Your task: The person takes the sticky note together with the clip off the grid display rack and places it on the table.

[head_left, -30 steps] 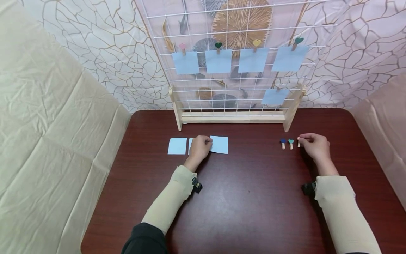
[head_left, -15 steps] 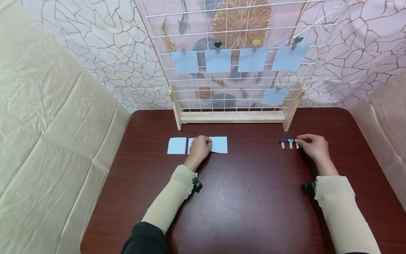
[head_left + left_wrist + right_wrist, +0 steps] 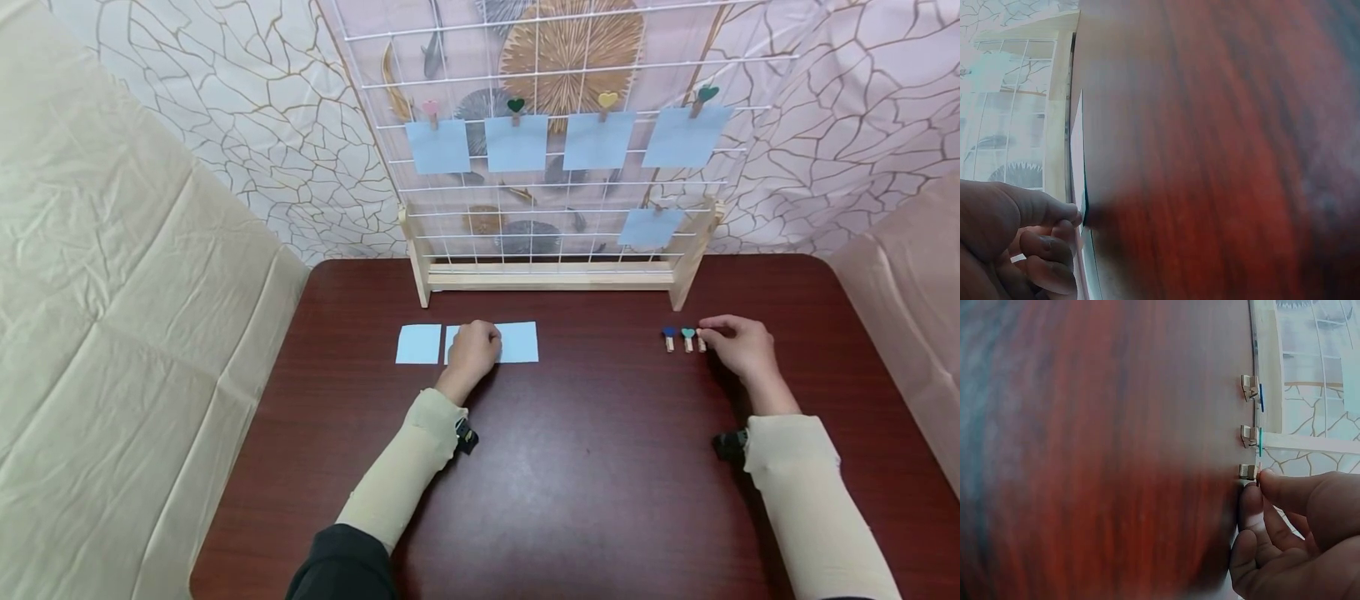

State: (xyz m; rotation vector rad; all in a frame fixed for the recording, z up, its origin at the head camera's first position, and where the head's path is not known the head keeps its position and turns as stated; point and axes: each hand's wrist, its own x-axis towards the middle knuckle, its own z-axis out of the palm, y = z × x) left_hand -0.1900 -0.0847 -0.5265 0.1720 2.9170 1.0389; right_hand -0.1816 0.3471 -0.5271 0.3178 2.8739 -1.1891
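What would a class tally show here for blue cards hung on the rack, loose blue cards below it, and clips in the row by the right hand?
Hung blue cards: 5
Loose blue cards: 3, one mostly covered by the left hand
Clips in the row: 3, one pinched by the right hand
Total: 11
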